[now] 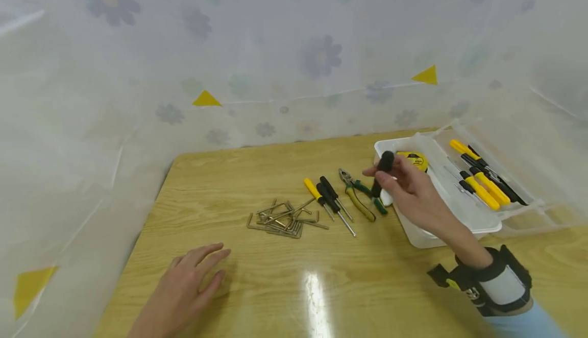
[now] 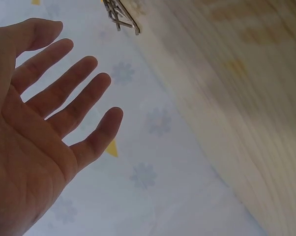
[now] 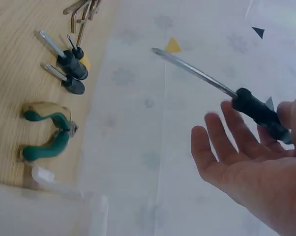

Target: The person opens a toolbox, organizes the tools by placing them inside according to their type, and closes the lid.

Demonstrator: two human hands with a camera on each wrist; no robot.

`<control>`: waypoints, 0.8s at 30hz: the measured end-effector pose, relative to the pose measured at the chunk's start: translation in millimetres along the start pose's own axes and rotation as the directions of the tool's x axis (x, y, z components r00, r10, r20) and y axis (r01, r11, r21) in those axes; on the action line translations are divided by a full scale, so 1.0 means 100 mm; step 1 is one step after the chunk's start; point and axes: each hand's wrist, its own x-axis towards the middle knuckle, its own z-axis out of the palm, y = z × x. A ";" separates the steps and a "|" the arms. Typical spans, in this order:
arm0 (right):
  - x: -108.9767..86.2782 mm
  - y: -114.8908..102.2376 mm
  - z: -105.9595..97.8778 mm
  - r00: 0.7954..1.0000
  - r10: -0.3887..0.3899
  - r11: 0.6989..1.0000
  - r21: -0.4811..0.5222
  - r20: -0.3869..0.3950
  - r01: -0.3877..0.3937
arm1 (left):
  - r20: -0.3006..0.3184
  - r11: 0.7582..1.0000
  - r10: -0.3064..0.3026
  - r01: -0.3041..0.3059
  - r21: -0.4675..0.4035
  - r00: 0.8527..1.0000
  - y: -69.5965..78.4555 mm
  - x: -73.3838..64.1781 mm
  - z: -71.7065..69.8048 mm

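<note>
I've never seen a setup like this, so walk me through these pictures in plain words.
There is no machine here, just a person's bare left hand and right hand. The wide picture comes from a camera worn on the head; the other two are taken from the left and right wrists. On the wooden table lie a pile of L-shaped metal keys, three screwdrivers, pliers and, to the right, an open plastic box with more tools. The right hand holds another, black-handled screwdriver; the left hand holds nothing.
</note>
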 end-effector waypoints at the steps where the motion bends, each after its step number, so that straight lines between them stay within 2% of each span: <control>1: 0.00 0.00 -0.06 1.000 0.001 0.998 0.064 0.008 -0.002 | -0.003 1.000 -0.001 0.001 0.002 1.000 0.00 0.00 0.00; 3: 0.00 0.01 -0.18 1.000 0.011 0.988 0.155 0.012 -0.013 | -0.007 1.000 -0.007 0.007 0.003 1.000 0.00 0.00 0.00; 8: -0.04 0.05 -0.42 0.997 0.075 0.971 0.226 0.024 -0.079 | -0.008 1.000 -0.018 0.018 0.005 1.000 -0.01 -0.01 0.01; 11: -0.06 0.07 -0.58 0.989 0.147 0.982 0.123 0.000 -0.146 | -0.007 1.000 -0.011 0.011 0.005 1.000 -0.01 -0.02 0.01; 14: -0.08 0.11 -0.75 0.976 0.195 0.976 -0.075 -0.091 -0.202 | -0.015 1.000 -0.006 0.006 0.001 1.000 -0.02 -0.01 0.02; 17: -0.10 0.16 -0.91 0.952 0.205 0.923 -0.277 -0.228 -0.265 | -0.026 1.000 -0.001 0.001 -0.003 1.000 -0.02 0.01 0.02; 20: -0.13 0.22 -1.04 0.921 0.211 0.843 -0.415 -0.328 -0.342 | -0.029 1.000 0.013 -0.013 -0.004 0.999 -0.03 0.04 0.04; 22: -0.16 0.28 -1.10 0.908 0.221 0.778 -0.497 -0.356 -0.384 | -0.021 1.000 0.030 -0.030 -0.005 0.999 -0.02 0.08 0.06; 24: -0.18 0.36 -1.14 0.901 0.250 0.725 -0.549 -0.354 -0.416 | -0.008 0.999 0.046 -0.046 -0.005 0.999 -0.01 0.12 0.07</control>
